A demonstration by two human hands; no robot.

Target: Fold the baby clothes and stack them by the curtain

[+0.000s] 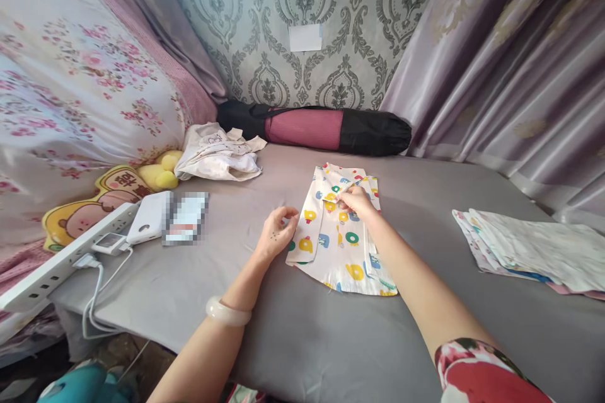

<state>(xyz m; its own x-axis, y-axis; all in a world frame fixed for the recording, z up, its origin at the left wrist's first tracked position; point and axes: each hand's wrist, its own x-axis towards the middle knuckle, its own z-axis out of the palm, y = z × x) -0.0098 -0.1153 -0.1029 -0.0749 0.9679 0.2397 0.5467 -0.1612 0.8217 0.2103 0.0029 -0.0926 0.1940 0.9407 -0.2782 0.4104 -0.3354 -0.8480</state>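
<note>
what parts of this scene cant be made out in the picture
- Head view: pixelated slab, its details blurred out.
- Head view: part of the patterned cloth, covered by the right hand and forearm.
- Head view: far end of the folded cloths, cut off by the right edge.
- Head view: rest of the blue thing, cut off by the bottom edge.

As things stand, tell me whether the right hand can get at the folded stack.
Probably yes, once the right hand releases the patterned cloth: the way over the grey sheet to the folded stack looks open.
</note>
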